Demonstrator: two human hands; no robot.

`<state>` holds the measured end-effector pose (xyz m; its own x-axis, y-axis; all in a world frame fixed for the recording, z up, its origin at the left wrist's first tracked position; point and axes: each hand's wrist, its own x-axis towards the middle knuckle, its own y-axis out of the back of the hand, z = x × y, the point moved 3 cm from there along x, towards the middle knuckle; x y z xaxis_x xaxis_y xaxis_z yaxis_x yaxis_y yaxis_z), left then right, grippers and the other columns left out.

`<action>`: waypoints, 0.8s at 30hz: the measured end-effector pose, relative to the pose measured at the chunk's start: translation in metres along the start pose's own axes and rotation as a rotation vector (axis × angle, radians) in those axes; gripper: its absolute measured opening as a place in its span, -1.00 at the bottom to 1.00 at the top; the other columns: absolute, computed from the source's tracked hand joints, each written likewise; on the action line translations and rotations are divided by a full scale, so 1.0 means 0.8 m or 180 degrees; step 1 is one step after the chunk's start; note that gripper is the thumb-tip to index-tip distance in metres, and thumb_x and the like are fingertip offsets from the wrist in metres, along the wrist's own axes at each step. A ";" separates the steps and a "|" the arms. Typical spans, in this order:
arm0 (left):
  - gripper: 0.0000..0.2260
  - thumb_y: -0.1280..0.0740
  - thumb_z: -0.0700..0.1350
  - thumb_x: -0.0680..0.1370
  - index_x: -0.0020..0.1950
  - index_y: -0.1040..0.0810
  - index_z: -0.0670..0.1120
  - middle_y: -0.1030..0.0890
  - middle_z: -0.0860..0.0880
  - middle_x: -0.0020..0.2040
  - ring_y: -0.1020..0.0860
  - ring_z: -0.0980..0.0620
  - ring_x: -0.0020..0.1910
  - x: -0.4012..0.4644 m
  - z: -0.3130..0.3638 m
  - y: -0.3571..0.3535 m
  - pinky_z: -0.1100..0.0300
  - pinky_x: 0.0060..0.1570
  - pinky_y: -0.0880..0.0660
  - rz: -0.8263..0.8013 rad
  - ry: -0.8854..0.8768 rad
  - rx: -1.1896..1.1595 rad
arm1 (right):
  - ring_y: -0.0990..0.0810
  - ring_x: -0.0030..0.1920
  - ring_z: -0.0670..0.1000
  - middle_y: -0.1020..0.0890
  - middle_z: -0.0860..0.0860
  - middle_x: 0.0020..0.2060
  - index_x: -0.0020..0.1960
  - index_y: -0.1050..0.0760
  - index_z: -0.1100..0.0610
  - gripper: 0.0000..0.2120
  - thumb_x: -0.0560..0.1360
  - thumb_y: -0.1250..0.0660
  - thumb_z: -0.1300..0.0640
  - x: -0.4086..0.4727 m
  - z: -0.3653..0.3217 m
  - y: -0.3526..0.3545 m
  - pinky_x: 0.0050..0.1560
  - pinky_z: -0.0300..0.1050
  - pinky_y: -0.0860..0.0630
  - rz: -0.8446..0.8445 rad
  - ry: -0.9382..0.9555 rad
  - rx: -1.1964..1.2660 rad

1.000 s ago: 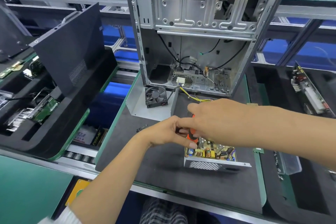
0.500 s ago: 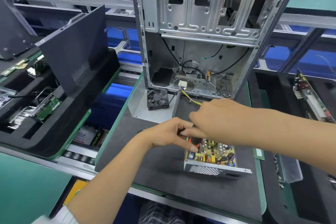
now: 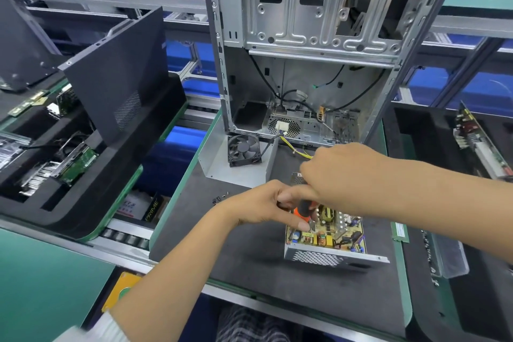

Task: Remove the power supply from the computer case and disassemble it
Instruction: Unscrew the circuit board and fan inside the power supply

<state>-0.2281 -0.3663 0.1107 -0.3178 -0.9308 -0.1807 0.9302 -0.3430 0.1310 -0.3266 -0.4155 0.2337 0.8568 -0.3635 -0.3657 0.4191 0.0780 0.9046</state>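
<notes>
The opened power supply (image 3: 330, 257) lies on the black mat (image 3: 249, 253), its yellow circuit board (image 3: 327, 233) exposed. An orange-and-black screwdriver (image 3: 305, 209) stands upright over the board's left part. My right hand (image 3: 341, 175) grips its handle from above. My left hand (image 3: 266, 205) curls its fingers round the lower part of the handle, thumb reaching down toward the board. The power supply's cover (image 3: 222, 161) with its black fan (image 3: 244, 149) lies behind, by the empty computer case (image 3: 311, 36). Yellow wires (image 3: 297, 151) run from the cover toward my right hand.
Several small screws (image 3: 220, 198) lie on the mat left of my left hand. A black foam tray (image 3: 83, 191) with boards and a leaning side panel (image 3: 116, 72) sits left. Another tray (image 3: 472, 175) with a circuit board is right. A memory stick (image 3: 399, 232) lies on the green edge.
Both hands stay on the screwdriver over the board; the orange handle shows more below my right hand. The view has shifted slightly.
</notes>
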 end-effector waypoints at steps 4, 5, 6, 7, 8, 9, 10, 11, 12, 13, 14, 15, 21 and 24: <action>-0.74 -0.46 -0.24 0.47 -0.20 -0.36 -0.16 -0.39 0.28 -0.45 -0.34 0.23 -0.39 0.003 -0.003 -0.002 0.41 -0.11 -0.35 -0.0074 0.0052 -0.0130 | -0.42 -0.21 0.10 -0.48 0.05 -0.20 -0.17 -0.30 0.05 -0.68 0.62 -0.05 -0.15 0.001 -0.009 -0.004 -0.22 -0.07 -0.35 -0.0162 0.0295 0.0087; -0.73 -0.50 -0.19 0.45 -0.26 -0.41 -0.17 -0.35 0.24 -0.45 -0.32 0.14 -0.37 0.003 -0.007 -0.002 0.27 -0.07 -0.34 0.0009 0.0092 -0.0230 | -0.45 -0.17 0.10 -0.44 0.04 -0.19 -0.06 -0.33 0.03 -0.73 0.62 -0.05 -0.14 0.001 -0.009 -0.006 -0.22 -0.06 -0.34 -0.0185 0.0438 0.0099; -0.75 -0.51 -0.19 0.44 -0.32 -0.47 -0.06 -0.35 0.21 -0.43 -0.30 0.10 -0.35 0.003 -0.009 0.000 0.21 -0.09 -0.33 0.0074 0.0108 -0.0250 | -0.48 -0.13 0.10 -0.39 0.02 -0.16 0.06 -0.35 0.02 -0.78 0.62 -0.08 -0.12 0.001 -0.009 -0.009 -0.23 -0.07 -0.34 -0.0226 0.0554 0.0065; -0.74 -0.49 -0.23 0.45 -0.31 -0.53 0.07 -0.39 0.20 -0.40 -0.32 0.13 -0.34 0.003 -0.009 0.000 0.25 -0.13 -0.34 0.0117 0.0109 -0.0239 | -0.47 -0.11 0.08 -0.32 -0.01 -0.13 0.17 -0.34 0.00 -0.80 0.61 -0.13 -0.06 0.002 -0.008 -0.012 -0.25 -0.08 -0.33 -0.0249 0.0654 0.0014; -0.71 -0.48 -0.27 0.46 -0.26 -0.58 0.14 -0.47 0.20 -0.35 -0.38 0.17 -0.32 0.003 -0.008 0.002 0.34 -0.15 -0.36 0.0120 0.0081 -0.0228 | -0.44 -0.12 0.05 -0.26 -0.03 -0.12 0.23 -0.33 -0.02 -0.78 0.59 -0.19 0.00 0.003 -0.008 -0.013 -0.29 -0.10 -0.32 -0.0295 0.0733 -0.0056; -0.69 -0.46 -0.29 0.46 -0.18 -0.63 0.16 -0.55 0.22 -0.30 -0.45 0.24 -0.29 0.003 -0.009 0.003 0.42 -0.16 -0.38 0.0093 0.0093 -0.0268 | -0.39 -0.14 0.03 -0.22 -0.06 -0.12 0.24 -0.34 -0.05 -0.73 0.56 -0.24 0.08 0.003 -0.007 -0.015 -0.30 -0.10 -0.33 -0.0316 0.0818 -0.0080; -0.72 -0.45 -0.31 0.47 -0.14 -0.66 0.11 -0.60 0.23 -0.26 -0.50 0.28 -0.26 0.002 -0.008 0.003 0.47 -0.17 -0.40 0.0044 0.0065 -0.0238 | -0.38 -0.12 0.02 -0.21 -0.08 -0.11 0.22 -0.36 -0.08 -0.70 0.53 -0.26 0.14 0.003 -0.008 -0.014 -0.27 -0.06 -0.38 -0.0333 0.0892 -0.0070; -0.78 -0.45 -0.33 0.47 -0.12 -0.65 0.01 -0.62 0.24 -0.25 -0.52 0.31 -0.25 0.002 -0.013 0.003 0.48 -0.18 -0.42 -0.0009 0.0111 -0.0234 | -0.37 -0.08 0.02 -0.21 -0.09 -0.09 0.19 -0.39 -0.10 -0.69 0.50 -0.27 0.17 0.004 -0.009 -0.014 -0.20 -0.02 -0.43 -0.0304 0.0972 -0.0054; -0.93 -0.44 -0.34 0.46 -0.13 -0.61 -0.21 -0.63 0.23 -0.26 -0.54 0.31 -0.25 0.001 -0.014 0.006 0.47 -0.17 -0.43 -0.0048 0.0123 -0.0186 | -0.36 -0.04 0.01 -0.24 -0.11 -0.07 0.17 -0.42 -0.12 -0.69 0.49 -0.28 0.17 0.004 -0.011 -0.014 -0.16 0.01 -0.46 -0.0303 0.1023 -0.0051; -0.88 -0.45 -0.34 0.46 -0.13 -0.54 -0.36 -0.62 0.19 -0.27 -0.55 0.27 -0.24 0.002 -0.017 0.007 0.42 -0.15 -0.44 0.0049 0.0161 -0.0179 | -0.36 -0.02 0.00 -0.27 -0.12 -0.05 0.16 -0.43 -0.13 -0.70 0.49 -0.29 0.15 0.005 -0.011 -0.015 -0.16 0.00 -0.46 -0.0298 0.1052 -0.0006; -0.81 -0.47 -0.33 0.45 -0.12 -0.51 -0.40 -0.60 0.12 -0.27 -0.53 0.17 -0.22 0.001 -0.016 0.007 0.34 -0.10 -0.43 0.0154 0.0143 -0.0091 | -0.37 -0.01 0.00 -0.31 -0.12 -0.04 0.18 -0.43 -0.12 -0.71 0.49 -0.32 0.10 0.006 -0.010 -0.015 -0.18 -0.01 -0.44 -0.0297 0.1034 0.0098; -0.80 -0.49 -0.29 0.44 -0.10 -0.52 -0.37 -0.56 0.02 -0.26 -0.49 0.08 -0.20 0.000 -0.014 0.006 0.25 -0.07 -0.41 0.0193 0.0167 -0.0120 | -0.40 -0.05 -0.01 -0.33 -0.12 -0.06 0.18 -0.42 -0.10 -0.71 0.48 -0.35 0.00 0.006 -0.008 -0.014 -0.22 -0.04 -0.40 -0.0234 0.0978 0.0249; -0.83 -0.49 -0.19 0.45 0.03 -0.68 -0.10 -0.65 -0.03 -0.07 -0.54 0.00 -0.03 -0.003 -0.005 0.007 0.18 0.06 -0.45 0.0108 0.0157 -0.0156 | -0.41 -0.38 0.01 -0.24 -0.02 -0.40 -0.27 -0.22 0.06 -0.52 0.53 -0.05 -0.34 0.003 -0.001 0.007 -0.50 -0.15 -0.10 0.0489 0.0213 -0.0115; -0.76 -0.50 -0.20 0.42 -0.23 -0.64 0.17 -0.41 0.09 -0.32 -0.37 -0.06 -0.25 -0.002 -0.002 0.006 0.10 -0.06 -0.33 0.0179 0.0081 -0.0274 | -0.56 -0.18 0.11 -0.21 -0.05 -0.39 -0.11 -0.28 0.02 -0.75 0.63 -0.09 -0.11 0.006 -0.006 -0.002 -0.49 -0.14 -0.06 0.0490 0.0302 -0.0272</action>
<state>-0.2229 -0.3662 0.1101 -0.2609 -0.9444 -0.2003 0.9591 -0.2772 0.0575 -0.3221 -0.4131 0.2296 0.9355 -0.2525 -0.2472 0.3016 0.2059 0.9309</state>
